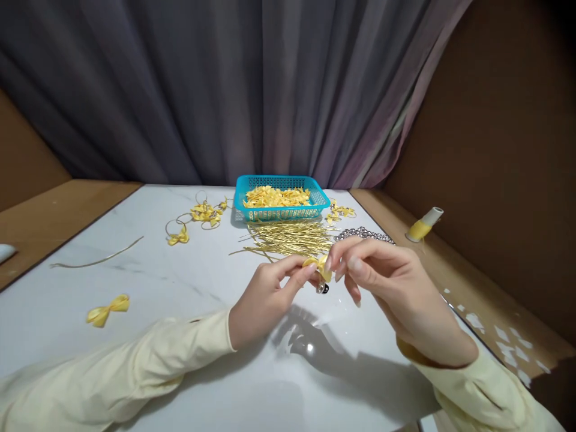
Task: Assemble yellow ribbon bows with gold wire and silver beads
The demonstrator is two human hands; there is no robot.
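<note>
My left hand and my right hand meet over the middle of a white marble table. Both pinch a small yellow ribbon bow between fingertips; a small dark bead or clasp hangs just under it. Just behind the hands lies a heap of thin gold wires. Beyond that stands a turquoise plastic basket filled with yellow ribbon pieces. Both sleeves are pale yellow.
A finished yellow bow lies at the left front. Bows on gold rings lie left of the basket, more bows to its right. Silver beads and a yellow thread spool sit right. A gold strip lies left.
</note>
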